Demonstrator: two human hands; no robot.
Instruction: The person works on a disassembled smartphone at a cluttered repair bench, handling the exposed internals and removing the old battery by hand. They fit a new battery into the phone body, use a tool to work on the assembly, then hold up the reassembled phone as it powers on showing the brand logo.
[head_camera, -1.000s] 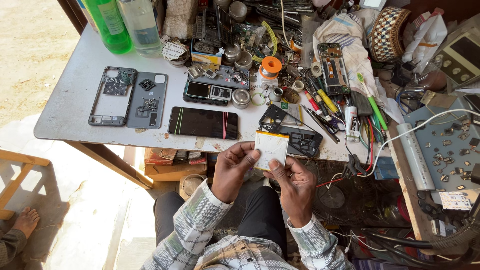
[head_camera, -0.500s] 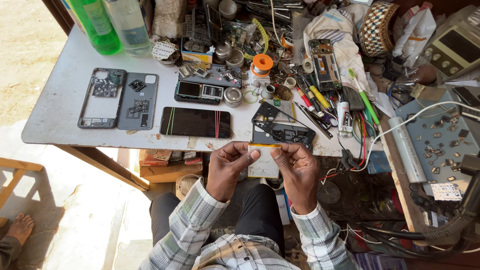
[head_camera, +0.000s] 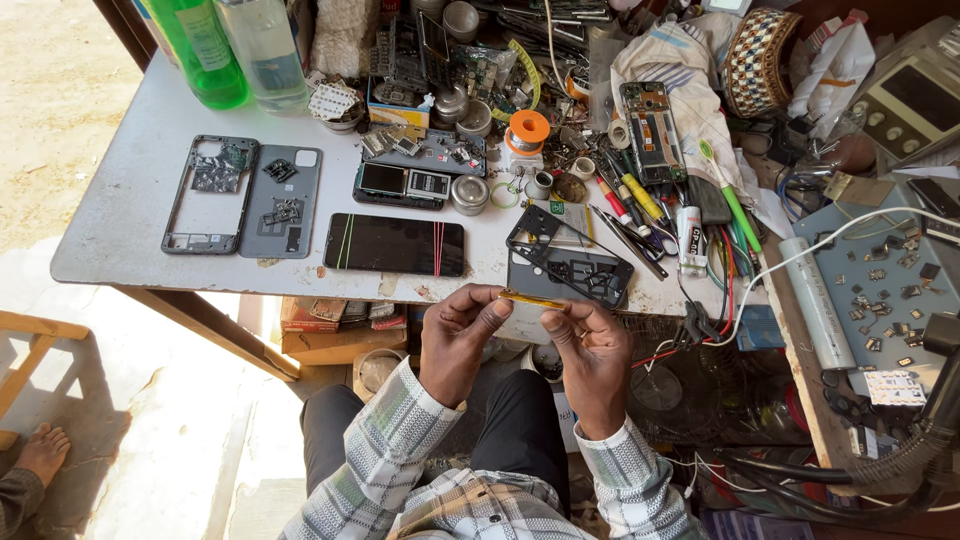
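1. My left hand (head_camera: 458, 340) and right hand (head_camera: 592, 350) hold a thin flat phone battery (head_camera: 533, 300) edge-on, just off the table's (head_camera: 130, 210) near edge.
2. Fingers of both hands are pressed together, pinching the battery's opposite ends.
3. I judge it light, stiff and puncture-prone; gripping the short edges looks safest, without bending.
4. A black phone frame (head_camera: 570, 265) lies just beyond; the dark phone screen (head_camera: 395, 245) sits to its left.
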